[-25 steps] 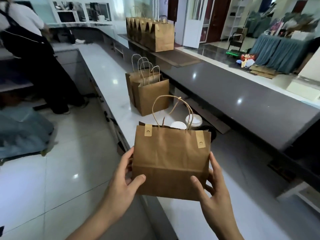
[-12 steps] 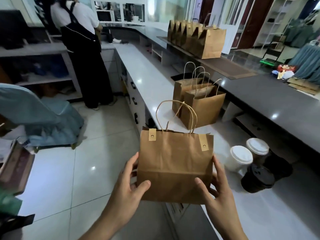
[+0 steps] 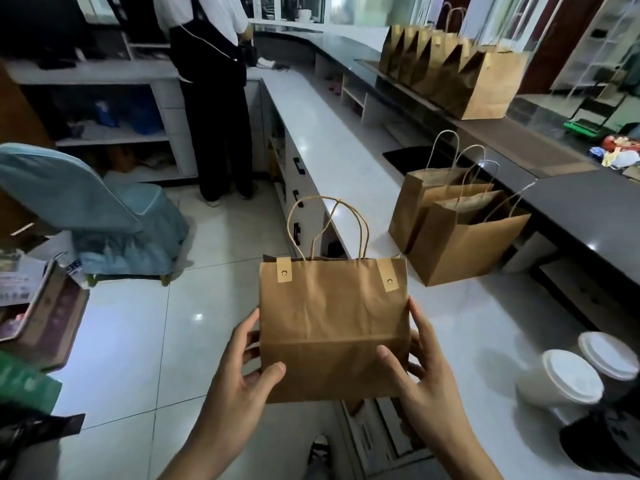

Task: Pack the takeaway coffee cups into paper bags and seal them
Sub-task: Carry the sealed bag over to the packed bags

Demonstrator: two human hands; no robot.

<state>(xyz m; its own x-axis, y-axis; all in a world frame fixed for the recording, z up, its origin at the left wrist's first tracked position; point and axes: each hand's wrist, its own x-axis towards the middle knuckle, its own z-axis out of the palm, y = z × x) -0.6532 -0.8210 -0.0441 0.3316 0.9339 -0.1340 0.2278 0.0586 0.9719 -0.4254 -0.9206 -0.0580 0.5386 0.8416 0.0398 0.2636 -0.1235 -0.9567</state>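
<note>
I hold a brown paper bag (image 3: pixel 332 320) upright in the air in front of me, out past the white counter's (image 3: pixel 332 140) front edge. Two small sticker strips fold over its closed top and its twine handles stand up. My left hand (image 3: pixel 242 372) grips the bag's lower left side, thumb on the front. My right hand (image 3: pixel 420 372) grips the lower right side the same way. Two white-lidded coffee cups (image 3: pixel 571 379) and a black-lidded cup (image 3: pixel 602 441) stand on the counter at the lower right.
Two open brown bags (image 3: pixel 460 230) stand on the counter behind. A row of bags (image 3: pixel 457 71) lines the dark upper ledge. A person in a black apron (image 3: pixel 211 98) stands at the far end. A blue-covered chair (image 3: pixel 90 216) sits on the tiled floor at left.
The view has swung left, so the cups slid to the lower right and the chair and the person came into fuller view. Both hands keep the same hold on the bag.
</note>
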